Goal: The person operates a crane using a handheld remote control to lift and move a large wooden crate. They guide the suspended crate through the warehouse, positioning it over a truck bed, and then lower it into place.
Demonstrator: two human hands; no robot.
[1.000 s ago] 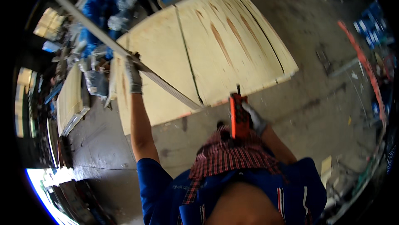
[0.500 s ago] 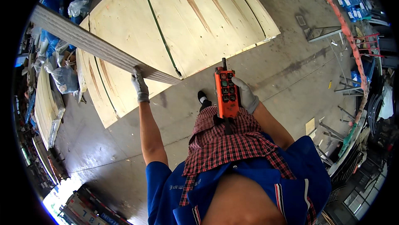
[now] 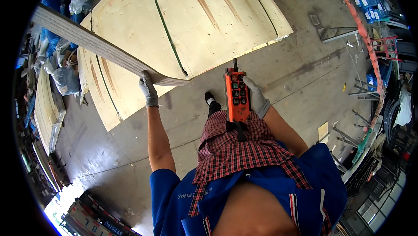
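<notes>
Head camera: gloved right hand (image 3: 257, 99) at three o'clock clasps an orange remote (image 3: 237, 94); left hand (image 3: 148, 91) touches a grey slab (image 3: 100, 45) toward ten, grip unclear.

It looks like an industrial workshop or warehouse: a broad, stained concrete floor (image 3: 300, 88) with straight joints surrounds a very large, pale wooden load (image 3: 196, 40) bound with dark green straps, and an orange push-button remote control (image 3: 238, 112) is in use over a checked apron (image 3: 244, 155). Around the edges are bare metal frames (image 3: 342, 35), clear plastic wrapping (image 3: 65, 80) and what seems a truck's end (image 3: 89, 225) beside a bright opening (image 3: 54, 210).
</notes>
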